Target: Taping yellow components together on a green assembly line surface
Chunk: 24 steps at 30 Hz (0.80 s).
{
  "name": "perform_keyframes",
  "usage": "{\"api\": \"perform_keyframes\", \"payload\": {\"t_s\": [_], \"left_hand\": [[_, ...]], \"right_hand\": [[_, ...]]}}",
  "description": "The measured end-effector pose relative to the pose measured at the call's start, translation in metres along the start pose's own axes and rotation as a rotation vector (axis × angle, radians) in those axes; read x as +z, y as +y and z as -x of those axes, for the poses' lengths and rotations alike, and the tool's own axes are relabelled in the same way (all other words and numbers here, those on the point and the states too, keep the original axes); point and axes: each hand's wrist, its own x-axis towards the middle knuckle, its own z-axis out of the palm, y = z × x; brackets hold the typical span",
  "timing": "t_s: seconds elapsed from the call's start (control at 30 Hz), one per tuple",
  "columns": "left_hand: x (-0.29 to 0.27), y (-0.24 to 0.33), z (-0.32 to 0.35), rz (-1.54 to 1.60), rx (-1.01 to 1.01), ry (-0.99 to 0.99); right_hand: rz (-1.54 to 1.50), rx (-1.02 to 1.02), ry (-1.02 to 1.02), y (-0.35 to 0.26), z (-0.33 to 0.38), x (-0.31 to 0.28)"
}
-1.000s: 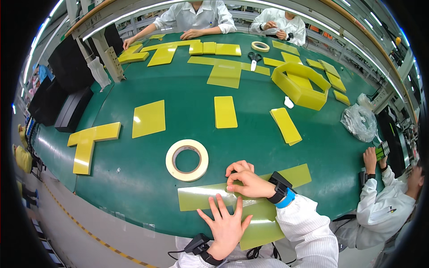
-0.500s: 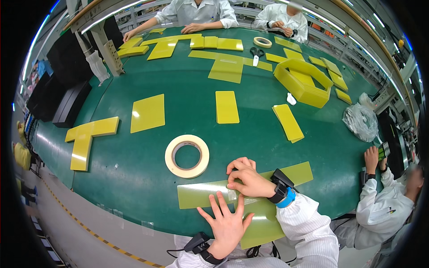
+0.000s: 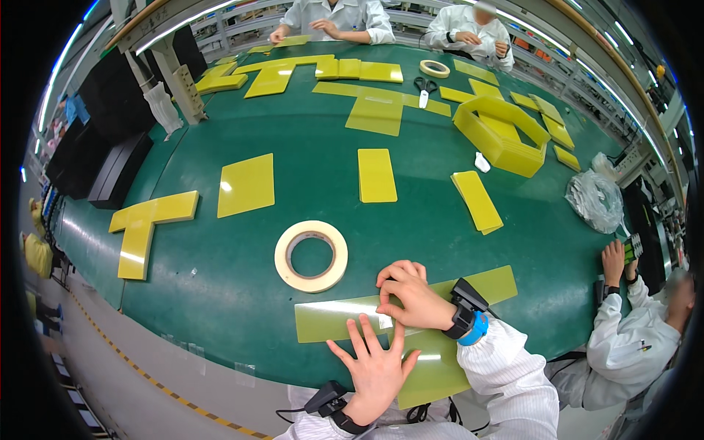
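Observation:
Thin translucent yellow-green sheets lie at the table's near edge: a long strip (image 3: 334,323) running left, another strip (image 3: 493,284) to the right, and a wider panel (image 3: 433,378) below. My left hand (image 3: 378,370) rests flat on the sheets with its fingers spread. Above it, my right hand (image 3: 416,297) is closed, thumb and fingers bent together over the joint. A small piece of clear tape (image 3: 385,321) shows at its fingertips, lying against the sheet. The right palm's underside is hidden. Beyond the left strip lies a large roll of cream tape (image 3: 337,258).
Yellow rectangular pieces (image 3: 246,185) and a T-shaped stack (image 3: 139,238) lie left and ahead. Farther off are scissors (image 3: 424,92), a smaller tape roll (image 3: 434,69), a yellow open frame (image 3: 506,147) and a clear plastic bag (image 3: 594,202). Co-workers sit opposite and at the right.
My hands keep nearly the same pose over the sheets. Opposite, one co-worker has lifted a hand and a yellow sheet there has shifted; the other co-worker's hands have moved apart. The view has shifted slightly.

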Motion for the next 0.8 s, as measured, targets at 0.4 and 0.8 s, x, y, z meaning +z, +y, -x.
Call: {"api": "perform_keyframes", "payload": {"t_s": [0.4,0.8], "left_hand": [[-0.001,-0.001,0.002,-0.002,0.007,-0.038],[0.0,-0.004,-0.001,-0.005,0.034,0.035]], "right_hand": [[0.22,0.087,0.036,-0.009,0.001,-0.005],[0.21,0.07,0.159,0.004,-0.004,0.006]]}}
